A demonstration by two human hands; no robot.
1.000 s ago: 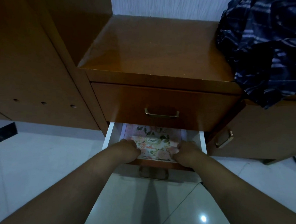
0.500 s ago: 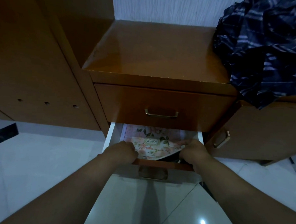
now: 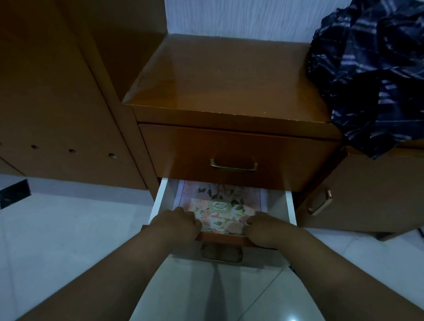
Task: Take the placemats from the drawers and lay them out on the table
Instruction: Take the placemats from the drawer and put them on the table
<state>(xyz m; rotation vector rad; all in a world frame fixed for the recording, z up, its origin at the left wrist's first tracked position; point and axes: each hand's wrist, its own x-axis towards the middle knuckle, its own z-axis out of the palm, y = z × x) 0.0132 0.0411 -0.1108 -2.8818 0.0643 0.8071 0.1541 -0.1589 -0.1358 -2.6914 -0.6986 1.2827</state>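
Note:
The lower drawer (image 3: 158,201) of a brown wooden cabinet stands pulled out, with white inner walls. Inside lies a floral placemat (image 3: 221,215), pink and cream with an oval label in its middle. More floral mat shows beneath it toward the back. My left hand (image 3: 179,222) grips the placemat's near left edge with curled fingers. At the near right edge, my right hand (image 3: 264,228) grips the same mat. Both hands sit just inside the drawer's front panel. The upper drawer (image 3: 233,159) is closed, with a brass handle.
A dark striped cloth (image 3: 383,69) lies bunched on the cabinet top at the right and hangs over its edge. A cabinet door with a brass handle (image 3: 319,201) is on the right. Tall wooden panels stand on the left. Glossy white floor tiles (image 3: 62,237) lie below.
Half a second ago my right hand had the mat's right side raised and bent. Now the mat lies flatter and both hands grip its near edge.

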